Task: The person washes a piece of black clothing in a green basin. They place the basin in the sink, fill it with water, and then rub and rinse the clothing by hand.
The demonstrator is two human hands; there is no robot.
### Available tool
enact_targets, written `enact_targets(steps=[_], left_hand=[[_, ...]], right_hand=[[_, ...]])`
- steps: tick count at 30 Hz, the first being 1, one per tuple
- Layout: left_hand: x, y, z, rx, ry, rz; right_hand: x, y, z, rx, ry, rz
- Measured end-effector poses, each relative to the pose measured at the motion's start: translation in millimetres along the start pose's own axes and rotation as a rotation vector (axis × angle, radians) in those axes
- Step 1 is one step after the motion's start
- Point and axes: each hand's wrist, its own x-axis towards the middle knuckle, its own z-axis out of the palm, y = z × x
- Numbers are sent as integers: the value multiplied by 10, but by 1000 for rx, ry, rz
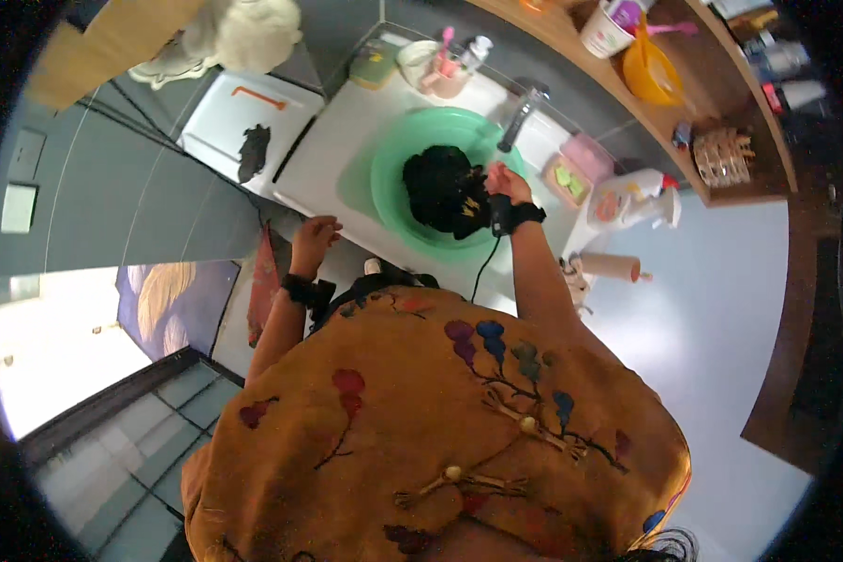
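A light green basin (384, 192) sits in the white washbasin counter, with a bunched black cloth (436, 187) bearing a gold mark inside it. My right hand (506, 183) is over the basin's right side, just below the metal faucet (525, 117). Its fingers are loosely curled and slightly apart, with nothing visible in them. Beside the counter's front left edge hangs my left hand (317, 239), away from the basin, fingers loosely bent and nothing seen in them. Dark bands circle both wrists, and a cable (482, 272) trails from the right one.
Behind the basin stand a pink cup (448, 80) and a pump bottle (478, 51). A pink soap box (571, 178) and a spray bottle (628, 197) are to the right. A wooden shelf (571, 37) curves overhead. A white lid (229, 126) with a dark cloth lies left.
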Motion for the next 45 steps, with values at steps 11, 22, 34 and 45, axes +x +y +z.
enact_targets(steps=[11, 22, 34, 45], left_hand=[[617, 79, 1157, -99, -442, -255], [551, -305, 1071, 365, -602, 333], [446, -205, 482, 299, -426, 279], [282, -11, 380, -157, -163, -207]], right_hand=[[57, 668, -95, -359, 651, -455], [-100, 1060, 456, -1055, 205, -203], [-57, 878, 563, -536, 539, 75], [-690, 375, 1522, -145, 374, 187]])
